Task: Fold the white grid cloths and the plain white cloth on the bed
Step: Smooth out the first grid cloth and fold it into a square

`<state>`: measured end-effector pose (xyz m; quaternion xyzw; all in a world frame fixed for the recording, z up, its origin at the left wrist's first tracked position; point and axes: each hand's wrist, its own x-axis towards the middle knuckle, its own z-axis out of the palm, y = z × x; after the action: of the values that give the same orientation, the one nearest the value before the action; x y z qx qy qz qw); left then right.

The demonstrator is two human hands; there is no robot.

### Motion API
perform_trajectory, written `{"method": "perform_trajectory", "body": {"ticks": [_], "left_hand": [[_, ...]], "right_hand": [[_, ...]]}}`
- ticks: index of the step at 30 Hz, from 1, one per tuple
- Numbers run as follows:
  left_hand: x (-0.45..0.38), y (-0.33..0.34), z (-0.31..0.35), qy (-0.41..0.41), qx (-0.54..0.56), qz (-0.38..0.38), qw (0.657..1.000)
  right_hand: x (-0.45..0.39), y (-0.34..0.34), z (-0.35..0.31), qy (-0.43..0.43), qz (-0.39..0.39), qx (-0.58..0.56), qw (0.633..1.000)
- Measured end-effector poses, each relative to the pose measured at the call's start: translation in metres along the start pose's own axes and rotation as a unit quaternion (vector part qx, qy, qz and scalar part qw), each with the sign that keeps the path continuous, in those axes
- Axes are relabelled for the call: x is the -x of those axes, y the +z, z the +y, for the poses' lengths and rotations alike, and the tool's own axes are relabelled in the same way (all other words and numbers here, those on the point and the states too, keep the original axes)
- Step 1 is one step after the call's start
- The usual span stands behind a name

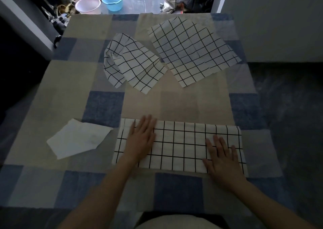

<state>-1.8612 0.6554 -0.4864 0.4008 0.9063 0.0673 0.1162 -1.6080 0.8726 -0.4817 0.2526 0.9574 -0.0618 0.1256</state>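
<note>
The folded grid cloth [181, 145] lies as a long band at the near edge of the bed [176, 103], with the left hand [142, 138] and right hand [222, 156] both flat on it, fingers straight and spread. To do this well, I judge the palms should smooth outward and square the edges before folding end to end. The crumpled grid cloth [132, 63], the flat grid cloth [192, 50] and the plain white cloth [78, 138] lie apart, unfolded.
</note>
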Motion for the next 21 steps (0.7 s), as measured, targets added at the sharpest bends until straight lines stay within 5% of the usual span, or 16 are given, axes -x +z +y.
{"method": "perform_trajectory", "body": {"ticks": [15,18,21], "left_hand": [[0.007,-0.024,-0.015,-0.086,-0.013,-0.014,0.996],[0.009,-0.030,0.036,-0.033,0.025,0.045,0.998],[0.004,-0.010,0.088,0.074,0.032,0.014,0.997]], "right_hand": [[0.002,0.000,-0.001,0.003,0.006,-0.005,1.000],[0.003,0.000,-0.001,-0.002,-0.001,0.001,1.000],[0.002,-0.002,-0.001,0.001,-0.005,0.005,1.000]]}}
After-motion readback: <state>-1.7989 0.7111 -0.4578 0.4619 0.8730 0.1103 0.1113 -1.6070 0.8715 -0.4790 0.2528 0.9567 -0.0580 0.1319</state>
